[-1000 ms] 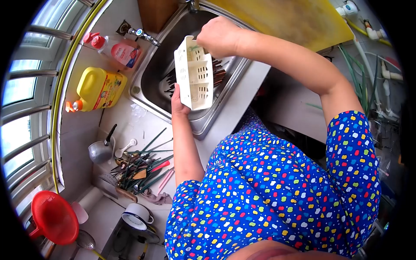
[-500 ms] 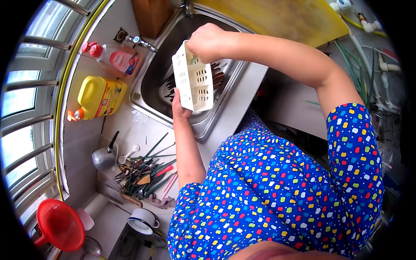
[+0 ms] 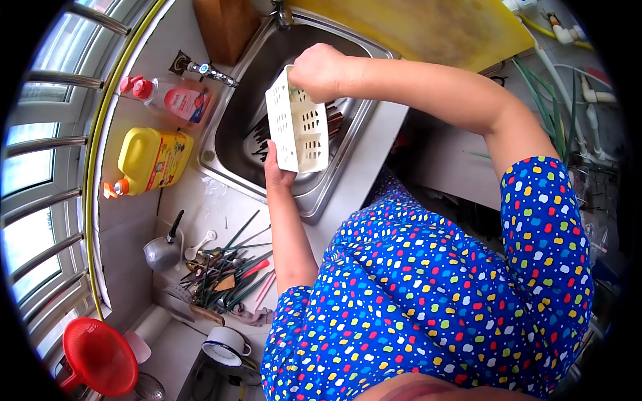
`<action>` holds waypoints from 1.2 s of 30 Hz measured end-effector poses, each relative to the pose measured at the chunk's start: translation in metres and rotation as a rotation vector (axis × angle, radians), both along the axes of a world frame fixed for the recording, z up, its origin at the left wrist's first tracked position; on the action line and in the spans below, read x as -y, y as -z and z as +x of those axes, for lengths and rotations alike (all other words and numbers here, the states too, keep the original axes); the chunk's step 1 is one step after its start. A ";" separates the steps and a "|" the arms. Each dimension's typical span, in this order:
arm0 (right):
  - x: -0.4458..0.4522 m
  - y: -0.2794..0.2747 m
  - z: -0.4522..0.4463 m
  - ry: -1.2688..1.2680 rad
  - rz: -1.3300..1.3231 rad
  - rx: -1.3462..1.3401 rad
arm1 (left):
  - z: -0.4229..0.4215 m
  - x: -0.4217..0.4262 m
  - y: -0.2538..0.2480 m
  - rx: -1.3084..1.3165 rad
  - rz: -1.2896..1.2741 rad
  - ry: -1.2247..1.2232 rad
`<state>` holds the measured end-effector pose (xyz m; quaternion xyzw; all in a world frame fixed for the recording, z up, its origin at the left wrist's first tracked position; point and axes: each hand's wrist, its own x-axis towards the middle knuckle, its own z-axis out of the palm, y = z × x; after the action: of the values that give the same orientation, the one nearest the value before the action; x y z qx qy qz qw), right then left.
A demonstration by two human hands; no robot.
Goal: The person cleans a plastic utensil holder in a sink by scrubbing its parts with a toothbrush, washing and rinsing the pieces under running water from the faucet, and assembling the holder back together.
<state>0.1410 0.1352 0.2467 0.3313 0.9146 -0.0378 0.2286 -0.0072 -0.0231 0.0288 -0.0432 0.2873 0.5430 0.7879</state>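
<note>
Over the sink I have a white plastic basket with slotted walls, tilted with its open side partly towards me. My left hand is closed on the basket's near end, thumb along the outer wall. My right hand is curled over the far end, its fingers reaching inside. A little pale green shows by those fingers, but what they hold is hidden. Beneath the basket, brown chopsticks lie in the sink, partly covered by it.
A tap, a pump bottle and a yellow jug line the window side. Mixed utensils are heaped on the counter near a small pot. A red strainer and an enamel mug are lower left. A yellow board stands behind.
The view has shifted slightly. My right hand has moved a little lower at the basket's far end, while my left hand keeps its grip on the basket.
</note>
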 end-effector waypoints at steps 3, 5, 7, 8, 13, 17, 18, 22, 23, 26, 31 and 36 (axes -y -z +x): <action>0.000 -0.001 0.003 0.046 -0.077 -0.068 | -0.002 0.002 0.001 0.004 -0.017 0.011; -0.004 0.001 0.003 0.061 -0.098 -0.106 | -0.002 0.001 -0.003 0.015 -0.010 -0.028; -0.009 0.000 -0.003 -0.001 0.013 -0.069 | -0.004 0.000 -0.006 0.086 0.009 -0.018; -0.008 0.001 -0.005 -0.002 0.013 -0.073 | -0.005 0.000 -0.007 0.157 0.025 -0.010; -0.015 -0.010 -0.007 0.065 -0.036 -0.236 | -0.010 -0.004 -0.008 0.329 0.104 0.182; -0.039 -0.013 -0.003 -0.015 0.032 -0.205 | -0.012 -0.004 -0.010 0.388 0.033 0.221; -0.039 -0.015 -0.003 -0.015 0.031 -0.207 | -0.011 -0.006 -0.013 0.387 0.032 0.220; -0.035 -0.016 0.001 -0.141 -0.016 -0.196 | -0.010 -0.007 -0.015 0.396 0.091 0.342; -0.037 -0.011 0.000 -0.199 -0.052 -0.175 | -0.010 -0.006 -0.013 0.410 0.082 0.354; -0.034 -0.010 -0.010 -0.211 -0.080 0.018 | -0.009 -0.005 -0.012 0.502 0.098 0.374; -0.032 -0.009 -0.008 -0.136 -0.045 -0.011 | -0.016 -0.006 -0.002 0.345 -0.003 0.299; -0.036 -0.006 -0.011 -0.140 -0.045 0.047 | -0.015 -0.009 -0.029 0.274 0.060 0.172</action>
<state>0.1297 0.1715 0.2522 0.2621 0.9288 -0.0345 0.2596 -0.0223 -0.0143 0.0582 -0.0686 0.1637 0.4708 0.8642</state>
